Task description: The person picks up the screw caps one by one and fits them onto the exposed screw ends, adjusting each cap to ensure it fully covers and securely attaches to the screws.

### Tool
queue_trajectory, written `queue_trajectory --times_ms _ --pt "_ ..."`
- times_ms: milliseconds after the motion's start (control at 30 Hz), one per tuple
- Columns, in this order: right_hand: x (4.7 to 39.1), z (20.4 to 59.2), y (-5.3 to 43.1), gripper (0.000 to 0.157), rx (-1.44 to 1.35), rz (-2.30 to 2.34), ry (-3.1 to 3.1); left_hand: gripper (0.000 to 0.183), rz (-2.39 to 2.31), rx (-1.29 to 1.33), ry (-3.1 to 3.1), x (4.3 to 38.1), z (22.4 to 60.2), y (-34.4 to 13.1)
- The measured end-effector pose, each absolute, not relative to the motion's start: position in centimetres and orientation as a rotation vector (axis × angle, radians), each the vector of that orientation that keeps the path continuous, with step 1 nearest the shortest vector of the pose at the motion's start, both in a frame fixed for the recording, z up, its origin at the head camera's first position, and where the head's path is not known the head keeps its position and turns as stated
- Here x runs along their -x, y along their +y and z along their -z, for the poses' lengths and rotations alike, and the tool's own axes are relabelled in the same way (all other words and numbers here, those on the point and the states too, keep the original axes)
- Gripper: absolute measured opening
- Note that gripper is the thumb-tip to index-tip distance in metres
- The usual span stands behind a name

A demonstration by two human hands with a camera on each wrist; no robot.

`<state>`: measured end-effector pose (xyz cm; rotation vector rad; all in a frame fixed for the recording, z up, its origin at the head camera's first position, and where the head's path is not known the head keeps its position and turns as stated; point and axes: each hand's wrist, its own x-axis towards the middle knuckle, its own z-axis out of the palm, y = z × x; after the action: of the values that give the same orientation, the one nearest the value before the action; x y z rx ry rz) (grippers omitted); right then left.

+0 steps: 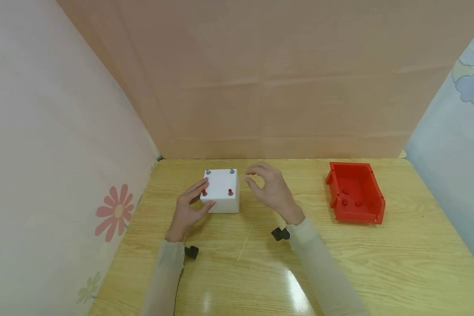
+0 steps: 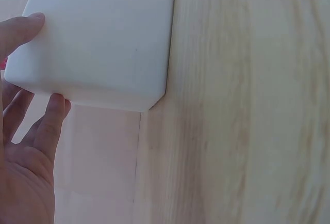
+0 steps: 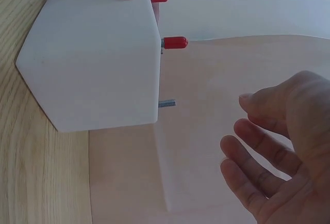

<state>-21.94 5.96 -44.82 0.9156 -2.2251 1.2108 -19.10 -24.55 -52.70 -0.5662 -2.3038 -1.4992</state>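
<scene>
White block [image 1: 220, 183] on the worktop [image 1: 414, 228], near corners wearing red caps [image 3: 175, 42], far studs [image 3: 167, 103] bare.
Left hand [image 1: 187, 211] pinches the block's left side, thumb on the near face; right hand [image 1: 272, 188] hangs just right of it, fingers curved, thumb apart, nothing seen between. Three small red pieces [image 1: 359, 203] lie in the red bin [image 1: 355, 217], well off to the right. My read: if capping a bare stud, best pinch the cap by its closed end, square it over the thread, push straight down so it doesn't cant. Brace the block firmly with the left hand, fingertips clear of the far-left stud.
</scene>
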Motion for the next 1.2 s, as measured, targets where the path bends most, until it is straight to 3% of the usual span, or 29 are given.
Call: queue_trajectory --times_ms 1200 --pt "22.0 45.2 12.1 0.013 -0.831 -1.101 -2.271 0.063 1.488 0.49 -2.349 18.7 52.3 -24.3"
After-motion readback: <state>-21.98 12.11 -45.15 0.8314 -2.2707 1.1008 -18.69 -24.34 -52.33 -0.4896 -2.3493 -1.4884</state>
